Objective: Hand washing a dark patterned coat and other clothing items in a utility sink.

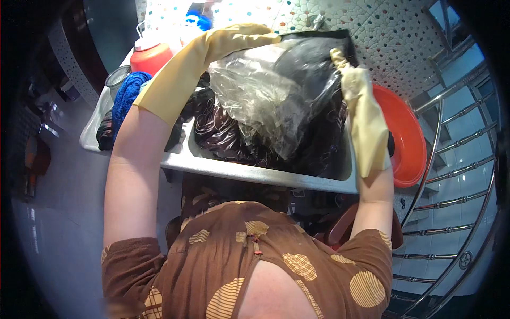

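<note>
Yellow rubber gloves cover both my hands. My left hand [249,35] is at the far left edge of a black bag [313,58], its fingers pressed together along that edge. At the far right edge my right hand [345,66] is closed on the same bag. Crumpled clear plastic [260,95] bulges across the bag's front, shiny and creased. Beneath it, dark patterned fabric [218,130] lies in the white sink [239,171]. What is inside the bag is hidden.
A blue towel [127,95] hangs at the sink's left, beside a clear cup [117,77] and an orange-red container [151,57]. On the right stands a red basin [406,138], near a metal stair railing [462,199]. A tap [317,21] is at the pebble-patterned wall.
</note>
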Tool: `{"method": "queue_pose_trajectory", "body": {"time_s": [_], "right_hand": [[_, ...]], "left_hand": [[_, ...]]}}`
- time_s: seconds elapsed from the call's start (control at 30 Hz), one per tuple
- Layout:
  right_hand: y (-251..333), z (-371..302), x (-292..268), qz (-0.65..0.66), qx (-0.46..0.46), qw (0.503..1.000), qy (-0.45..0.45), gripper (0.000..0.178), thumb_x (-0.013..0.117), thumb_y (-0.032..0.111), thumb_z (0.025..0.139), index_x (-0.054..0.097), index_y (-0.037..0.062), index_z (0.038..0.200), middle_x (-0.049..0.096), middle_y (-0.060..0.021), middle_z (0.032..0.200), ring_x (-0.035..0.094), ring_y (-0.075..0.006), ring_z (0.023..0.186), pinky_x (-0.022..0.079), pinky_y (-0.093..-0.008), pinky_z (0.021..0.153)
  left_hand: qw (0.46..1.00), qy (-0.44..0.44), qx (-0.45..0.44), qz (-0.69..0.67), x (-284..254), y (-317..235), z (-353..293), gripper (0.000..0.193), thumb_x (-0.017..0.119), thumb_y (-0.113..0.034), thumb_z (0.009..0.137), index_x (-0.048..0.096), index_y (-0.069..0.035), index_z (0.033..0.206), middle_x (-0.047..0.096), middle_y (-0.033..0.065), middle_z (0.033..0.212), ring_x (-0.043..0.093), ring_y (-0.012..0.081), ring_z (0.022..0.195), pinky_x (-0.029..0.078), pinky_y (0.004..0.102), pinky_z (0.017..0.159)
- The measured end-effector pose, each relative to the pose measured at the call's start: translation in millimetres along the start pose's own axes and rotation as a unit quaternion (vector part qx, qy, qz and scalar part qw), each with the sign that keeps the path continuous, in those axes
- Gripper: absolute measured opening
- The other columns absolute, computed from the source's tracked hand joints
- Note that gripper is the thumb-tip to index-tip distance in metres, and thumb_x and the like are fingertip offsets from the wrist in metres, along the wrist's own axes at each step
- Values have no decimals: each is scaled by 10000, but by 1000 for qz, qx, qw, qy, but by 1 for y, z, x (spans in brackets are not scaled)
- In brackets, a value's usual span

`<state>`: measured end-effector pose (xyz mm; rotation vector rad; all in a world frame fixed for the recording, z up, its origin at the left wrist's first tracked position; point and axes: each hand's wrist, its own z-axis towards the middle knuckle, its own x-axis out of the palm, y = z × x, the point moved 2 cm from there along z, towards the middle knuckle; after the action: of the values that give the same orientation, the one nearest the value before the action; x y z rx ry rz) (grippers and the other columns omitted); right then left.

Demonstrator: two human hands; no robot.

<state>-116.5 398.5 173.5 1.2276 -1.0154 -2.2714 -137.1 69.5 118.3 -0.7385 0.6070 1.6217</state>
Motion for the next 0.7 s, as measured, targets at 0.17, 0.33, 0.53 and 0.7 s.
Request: {"method": "queue_pose_trajectory", "body": {"time_s": [0.17, 0.33, 0.53, 0.7], "right_hand": [[12, -25, -45, 91, -60, 994, 10, 507, 760, 450, 859, 694, 39, 1148, 696, -92, 990, 633, -187, 814, 528, -357, 719], [54, -80, -109, 353, -110, 927, 64, 470, 804, 353, 843, 675, 43, 1172, 694, -54, 930, 656, -192, 762, 543, -333, 679], [32, -59, -97, 353, -66, 927, 107, 453, 778, 340, 874, 652, 55, 1204, 688, -58, 991, 661, -194, 814, 548, -335, 708], [18, -69, -76, 367, -21, 919, 141, 441, 769, 342, 882, 651, 59, 1199, 686, -62, 1004, 660, -194, 831, 549, -335, 720]], "left_hand": [[904, 73, -387, -166, -25, -12, -22, 777, 722, -485, 856, 456, -55, 1445, 475, 140, 1482, 446, 275, 1370, 347, 374, 1140], [923, 9, -381, -48, -15, -20, 33, 835, 767, -379, 827, 374, -87, 1504, 429, 150, 1521, 398, 283, 1413, 324, 417, 1171], [901, 123, -352, -220, 3, -37, 69, 156, 654, -139, 773, 712, -36, 874, 668, 55, 702, 609, 151, 632, 512, 322, 620], [868, 15, -369, -331, 5, -48, 112, 134, 682, -150, 808, 700, -18, 821, 661, 87, 701, 630, 155, 617, 528, 301, 591]]}}
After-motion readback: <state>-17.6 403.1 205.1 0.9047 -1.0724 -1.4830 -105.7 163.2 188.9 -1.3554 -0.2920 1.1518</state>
